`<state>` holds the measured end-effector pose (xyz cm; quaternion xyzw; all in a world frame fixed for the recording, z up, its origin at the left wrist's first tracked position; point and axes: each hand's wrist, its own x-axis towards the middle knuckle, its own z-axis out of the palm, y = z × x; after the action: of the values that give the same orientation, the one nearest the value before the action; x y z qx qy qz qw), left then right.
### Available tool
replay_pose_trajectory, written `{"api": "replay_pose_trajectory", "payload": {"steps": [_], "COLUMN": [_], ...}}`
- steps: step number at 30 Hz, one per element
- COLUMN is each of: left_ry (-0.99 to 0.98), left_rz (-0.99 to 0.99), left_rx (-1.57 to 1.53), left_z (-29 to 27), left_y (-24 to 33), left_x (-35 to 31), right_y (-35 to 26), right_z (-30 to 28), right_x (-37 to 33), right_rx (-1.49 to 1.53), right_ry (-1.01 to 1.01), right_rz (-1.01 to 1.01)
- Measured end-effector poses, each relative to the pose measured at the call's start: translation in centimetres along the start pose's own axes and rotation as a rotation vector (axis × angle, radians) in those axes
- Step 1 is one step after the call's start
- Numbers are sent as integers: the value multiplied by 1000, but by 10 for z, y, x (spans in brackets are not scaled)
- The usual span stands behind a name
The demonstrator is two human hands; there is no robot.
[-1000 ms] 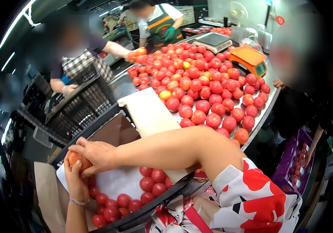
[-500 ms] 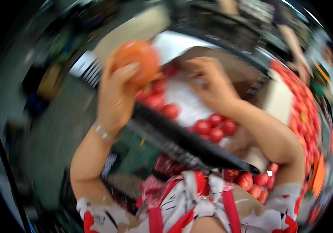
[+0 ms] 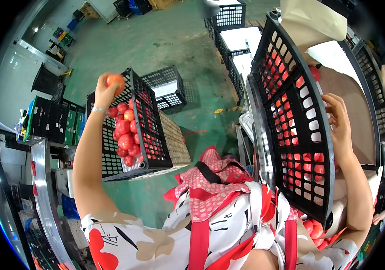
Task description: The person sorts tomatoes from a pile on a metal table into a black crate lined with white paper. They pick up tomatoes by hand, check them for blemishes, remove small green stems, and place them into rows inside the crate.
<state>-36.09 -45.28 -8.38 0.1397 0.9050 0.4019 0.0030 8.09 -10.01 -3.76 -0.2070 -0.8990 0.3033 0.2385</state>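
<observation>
My left hand (image 3: 104, 95) is closed on an orange-red tomato (image 3: 116, 83), slightly blurred. It hangs over the far end of a black plastic crate (image 3: 160, 150) on the left, which holds many red tomatoes (image 3: 124, 127). On the right, my right hand (image 3: 340, 125) is just inside a second black crate (image 3: 307, 130), close to its near wall. Its fingers are loosely bent and apart, and nothing shows in them. Red tomatoes (image 3: 280, 112) are visible through that crate's slotted wall, beside brown paper lining (image 3: 354, 108).
The left crate sits on a pale crate (image 3: 174, 137). Behind it an open black crate (image 3: 167, 87) stands on the green floor. Stacked black crates (image 3: 229, 17) with white lining are at the back. A metal-edged bench (image 3: 44, 189) runs along the left. More tomatoes (image 3: 314, 230) lie lower right.
My view and body have turned left. The tomato in my left hand has moved from beside the paper-lined crate to above the left crate. My right hand stays at the paper-lined crate.
</observation>
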Motion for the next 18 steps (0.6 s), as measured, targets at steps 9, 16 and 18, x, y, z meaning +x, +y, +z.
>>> {"api": "replay_pose_trajectory", "payload": {"steps": [9,16,18], "left_ry": [-364,-665,-803], "left_rz": [63,536,799], "left_rx": [214,-212,-240], "left_z": [8,114,133], "left_y": [-100,190,261], "left_x": [46,-32,-69], "right_y": [25,9,10], "right_z": [-1,-6,-17], "right_x": [10,4,4], "right_rx": [18,-230,-213], "right_ry": [-21,-171,-185], "right_rz": [-87,136,260]}}
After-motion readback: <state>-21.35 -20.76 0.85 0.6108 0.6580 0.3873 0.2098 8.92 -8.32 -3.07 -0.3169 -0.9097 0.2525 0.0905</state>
